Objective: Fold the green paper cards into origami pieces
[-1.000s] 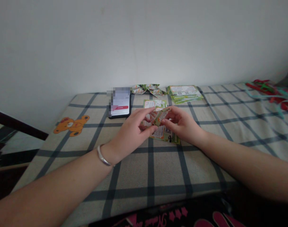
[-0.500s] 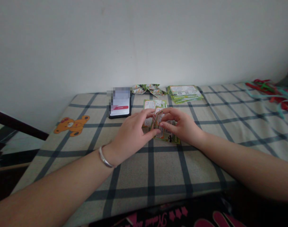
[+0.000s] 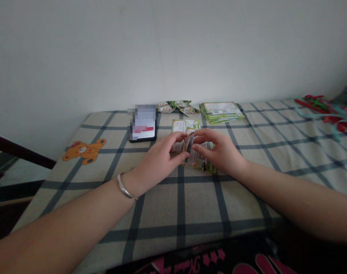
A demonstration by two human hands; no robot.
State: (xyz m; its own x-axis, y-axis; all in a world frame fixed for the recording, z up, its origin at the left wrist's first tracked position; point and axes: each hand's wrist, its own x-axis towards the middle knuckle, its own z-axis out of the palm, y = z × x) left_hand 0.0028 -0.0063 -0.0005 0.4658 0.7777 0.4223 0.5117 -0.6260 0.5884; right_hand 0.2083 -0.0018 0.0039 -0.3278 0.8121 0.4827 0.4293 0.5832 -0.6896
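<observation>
Between my two hands stands a small folded piece of printed paper (image 3: 189, 143), its folds upright. My left hand (image 3: 164, 152), with a silver bangle (image 3: 123, 186) at the wrist, pinches its left side between thumb and fingers. From the right, my right hand (image 3: 219, 148) has its thumb and fingertips closed on the other side. Beneath them lie green and white printed sheets (image 3: 203, 163), partly covered by my fingers. Behind the hands another part of the printed sheets (image 3: 187, 124) shows flat on the cloth.
A phone (image 3: 143, 125) with a lit screen lies left of the sheets. Folded paper pieces (image 3: 179, 107) and a stack of leaflets (image 3: 223, 111) sit by the wall. A bear cutout (image 3: 84, 151) is at left; coloured ribbons (image 3: 327, 110) lie at far right on the checked cloth (image 3: 162, 213).
The folded paper between my fingertips has turned more upright and looks narrower. Both hands stay in nearly the same place; the view has shifted slightly.
</observation>
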